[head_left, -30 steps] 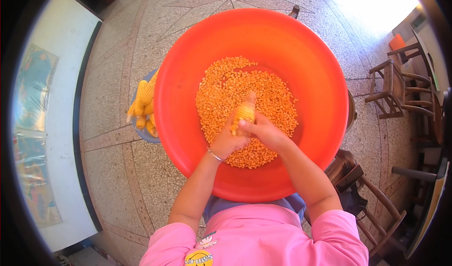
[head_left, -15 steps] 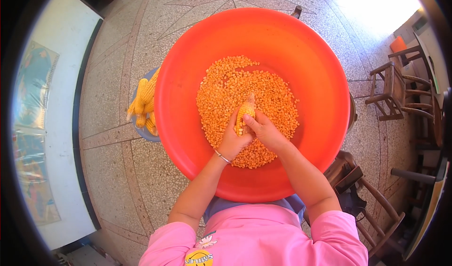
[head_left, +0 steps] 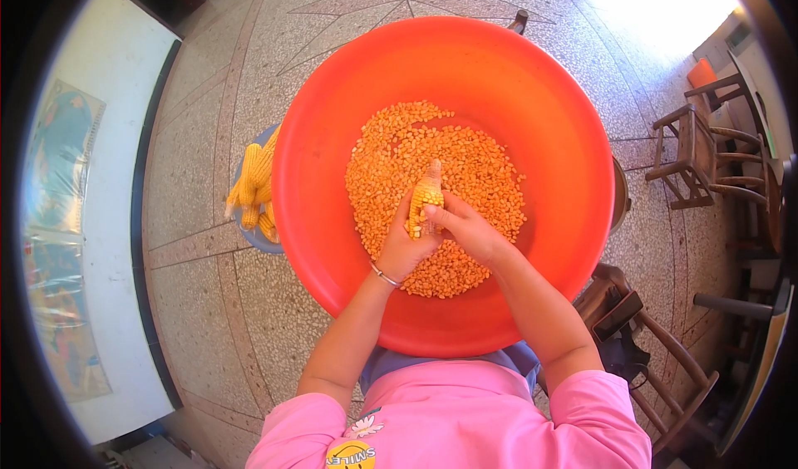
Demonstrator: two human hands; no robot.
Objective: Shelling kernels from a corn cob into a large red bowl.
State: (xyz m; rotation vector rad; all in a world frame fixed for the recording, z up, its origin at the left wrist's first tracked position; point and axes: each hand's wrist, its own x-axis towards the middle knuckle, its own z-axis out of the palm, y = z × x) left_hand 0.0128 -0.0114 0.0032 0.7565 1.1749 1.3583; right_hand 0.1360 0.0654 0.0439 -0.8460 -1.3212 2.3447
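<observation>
A partly stripped corn cob (head_left: 427,193) is held upright over the middle of a big red-orange basin (head_left: 332,95). My left hand (head_left: 406,249) wraps its lower left side, with a thin bracelet on that wrist. My right hand (head_left: 465,230) grips the other side, its thumb pressed on the kernels. Bare pale cob shows at the tip and along the right side, while yellow kernels stay on the front. Below the hands a wide layer of loose corn kernels (head_left: 486,178) covers much of the basin's bottom. My right fingers are partly hidden behind the cob.
At the basin's left, a blue-grey container (head_left: 267,242) holds several whole corn cobs (head_left: 258,170). A wooden chair (head_left: 677,324) with a dark bag (head_left: 622,357) on it stands close on the right. Farther right are more wooden chairs (head_left: 686,157). A white wall (head_left: 125,220) runs along the left.
The cob has tilted slightly and shifted a little left with both hands. More bare cob shows on its right side. The basin and the surroundings look the same.
</observation>
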